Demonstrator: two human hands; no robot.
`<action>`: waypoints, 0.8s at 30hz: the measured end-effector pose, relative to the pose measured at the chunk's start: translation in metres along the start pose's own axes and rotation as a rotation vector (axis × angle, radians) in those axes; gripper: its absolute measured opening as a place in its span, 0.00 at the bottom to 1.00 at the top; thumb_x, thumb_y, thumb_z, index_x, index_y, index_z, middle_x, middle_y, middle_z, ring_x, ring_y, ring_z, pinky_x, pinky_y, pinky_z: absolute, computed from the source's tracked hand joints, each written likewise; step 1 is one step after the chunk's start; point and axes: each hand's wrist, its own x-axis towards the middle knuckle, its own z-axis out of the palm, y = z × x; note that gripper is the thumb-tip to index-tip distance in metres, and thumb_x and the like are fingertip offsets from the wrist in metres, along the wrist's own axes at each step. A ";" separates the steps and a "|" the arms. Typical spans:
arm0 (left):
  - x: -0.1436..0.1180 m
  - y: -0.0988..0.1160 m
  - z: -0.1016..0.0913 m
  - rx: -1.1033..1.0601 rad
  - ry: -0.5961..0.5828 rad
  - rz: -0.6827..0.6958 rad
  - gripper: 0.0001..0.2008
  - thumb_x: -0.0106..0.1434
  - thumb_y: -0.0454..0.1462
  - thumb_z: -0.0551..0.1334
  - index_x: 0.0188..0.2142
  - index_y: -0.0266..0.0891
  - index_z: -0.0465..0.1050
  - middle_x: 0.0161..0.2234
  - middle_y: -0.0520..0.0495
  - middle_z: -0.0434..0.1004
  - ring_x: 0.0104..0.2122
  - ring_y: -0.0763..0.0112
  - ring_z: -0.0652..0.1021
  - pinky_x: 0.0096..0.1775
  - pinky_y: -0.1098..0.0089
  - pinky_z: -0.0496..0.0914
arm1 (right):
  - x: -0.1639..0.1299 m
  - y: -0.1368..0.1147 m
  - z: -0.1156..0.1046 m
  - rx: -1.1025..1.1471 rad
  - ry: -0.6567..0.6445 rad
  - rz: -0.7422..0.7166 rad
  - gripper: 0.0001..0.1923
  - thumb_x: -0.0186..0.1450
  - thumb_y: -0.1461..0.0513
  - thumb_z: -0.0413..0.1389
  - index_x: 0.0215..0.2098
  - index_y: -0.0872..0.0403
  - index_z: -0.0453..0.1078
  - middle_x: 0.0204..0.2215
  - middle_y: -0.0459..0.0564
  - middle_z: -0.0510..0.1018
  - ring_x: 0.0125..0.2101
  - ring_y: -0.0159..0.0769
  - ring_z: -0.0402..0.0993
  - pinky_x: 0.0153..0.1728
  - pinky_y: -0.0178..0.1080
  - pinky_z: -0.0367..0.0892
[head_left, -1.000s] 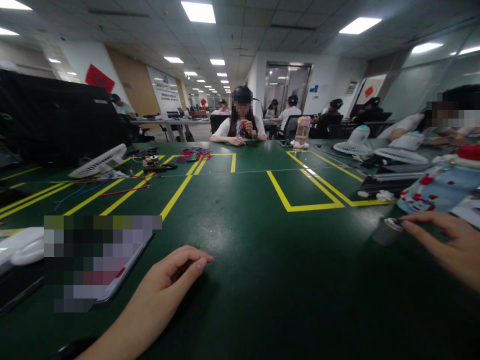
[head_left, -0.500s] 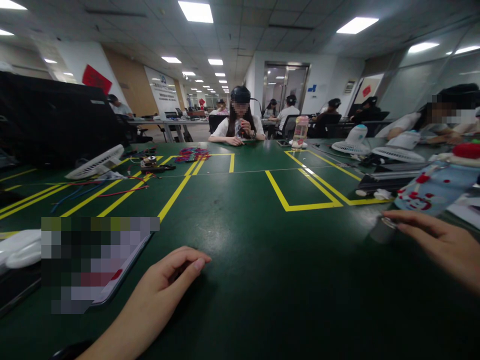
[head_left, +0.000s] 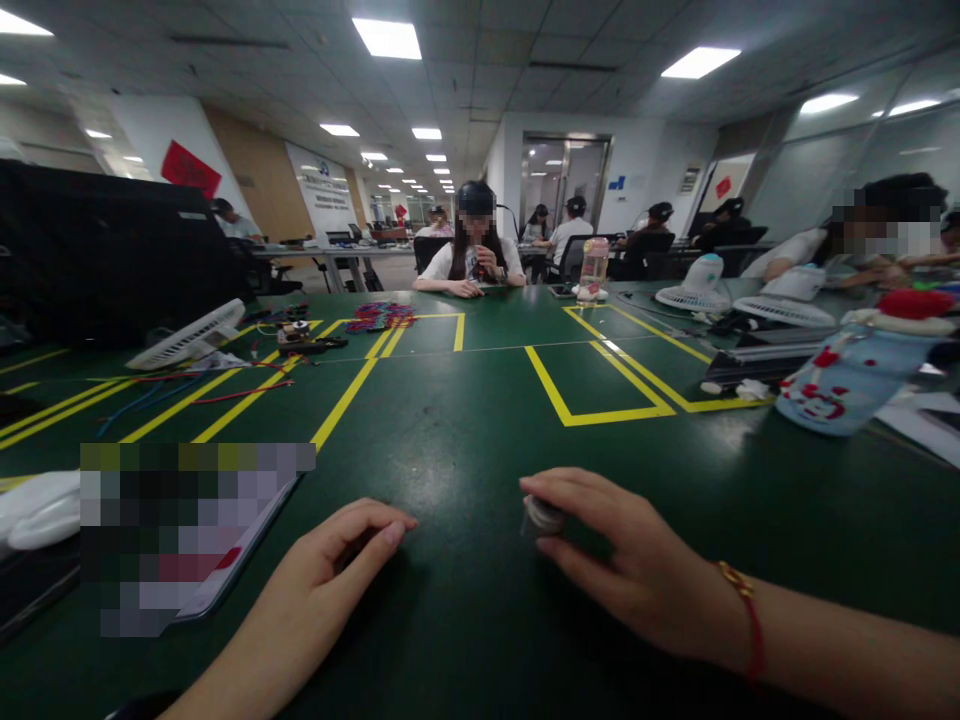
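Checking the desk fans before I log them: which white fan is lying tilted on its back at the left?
The white fan at far left by the black monitor; the two right-side fans sit beyond the yellow tape boxes.

Under your right hand (head_left: 630, 560): a small, smooth, metallic-looking cylinder (head_left: 541, 516). Beneath both hands: a matt green table mat (head_left: 465, 420).

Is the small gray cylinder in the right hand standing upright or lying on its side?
Lying on its side. The small gray cylinder shows its round silver end toward the left hand, with the right hand cupped over it on the green table.
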 end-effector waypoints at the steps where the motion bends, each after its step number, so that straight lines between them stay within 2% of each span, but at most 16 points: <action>1: 0.000 0.001 0.000 0.006 -0.010 0.005 0.11 0.65 0.45 0.55 0.38 0.46 0.75 0.38 0.51 0.78 0.41 0.63 0.76 0.44 0.67 0.67 | 0.006 -0.005 0.008 0.045 -0.025 -0.008 0.23 0.65 0.59 0.50 0.59 0.45 0.58 0.53 0.48 0.67 0.52 0.31 0.66 0.53 0.38 0.65; 4: 0.003 0.007 0.004 0.038 -0.017 0.048 0.11 0.66 0.44 0.55 0.39 0.46 0.75 0.39 0.50 0.77 0.42 0.62 0.75 0.45 0.65 0.67 | 0.011 -0.006 0.022 0.120 -0.042 0.020 0.25 0.64 0.60 0.50 0.59 0.44 0.57 0.53 0.47 0.67 0.52 0.31 0.65 0.54 0.40 0.63; 9: 0.016 0.044 0.026 0.148 0.031 0.242 0.11 0.64 0.41 0.58 0.45 0.50 0.74 0.43 0.50 0.75 0.44 0.60 0.73 0.47 0.59 0.65 | 0.004 0.007 0.030 0.291 -0.011 0.133 0.43 0.57 0.59 0.59 0.64 0.45 0.40 0.52 0.49 0.68 0.50 0.32 0.67 0.55 0.43 0.62; 12: 0.026 0.070 0.036 0.177 0.006 0.331 0.08 0.61 0.40 0.62 0.40 0.51 0.77 0.41 0.50 0.74 0.42 0.60 0.73 0.46 0.59 0.65 | 0.006 0.007 0.032 0.345 -0.023 0.182 0.40 0.57 0.61 0.59 0.62 0.47 0.42 0.49 0.49 0.70 0.48 0.32 0.69 0.53 0.42 0.64; 14: 0.032 0.080 0.036 0.118 0.004 0.344 0.06 0.61 0.40 0.62 0.35 0.49 0.79 0.38 0.50 0.74 0.41 0.62 0.73 0.44 0.63 0.66 | 0.008 0.007 0.031 0.365 -0.027 0.197 0.38 0.57 0.62 0.58 0.61 0.47 0.46 0.49 0.49 0.70 0.48 0.32 0.69 0.51 0.42 0.65; 16: 0.034 0.079 0.032 0.033 0.025 0.325 0.07 0.62 0.40 0.61 0.34 0.47 0.79 0.36 0.51 0.73 0.39 0.64 0.73 0.42 0.66 0.67 | 0.008 0.007 0.028 0.359 -0.027 0.185 0.34 0.57 0.62 0.58 0.59 0.48 0.50 0.48 0.49 0.71 0.47 0.32 0.69 0.50 0.40 0.66; 19: 0.033 0.065 0.030 0.010 0.022 0.250 0.07 0.60 0.41 0.63 0.35 0.48 0.80 0.33 0.51 0.72 0.37 0.65 0.73 0.40 0.66 0.67 | 0.006 0.008 0.023 0.277 -0.020 0.164 0.26 0.58 0.62 0.56 0.54 0.48 0.59 0.46 0.48 0.71 0.44 0.32 0.70 0.45 0.38 0.68; 21: 0.031 0.052 0.035 0.072 -0.032 0.217 0.06 0.58 0.40 0.65 0.35 0.50 0.81 0.33 0.50 0.72 0.37 0.63 0.73 0.40 0.65 0.67 | 0.004 0.008 0.022 0.233 -0.012 0.165 0.23 0.57 0.62 0.56 0.51 0.49 0.61 0.44 0.47 0.72 0.41 0.31 0.71 0.42 0.37 0.68; 24: 0.031 0.039 0.049 0.172 -0.100 0.244 0.06 0.58 0.41 0.66 0.35 0.53 0.81 0.34 0.51 0.75 0.38 0.62 0.74 0.40 0.63 0.66 | 0.003 0.008 0.023 0.210 -0.017 0.167 0.23 0.57 0.62 0.57 0.51 0.48 0.62 0.43 0.47 0.72 0.41 0.31 0.71 0.42 0.36 0.69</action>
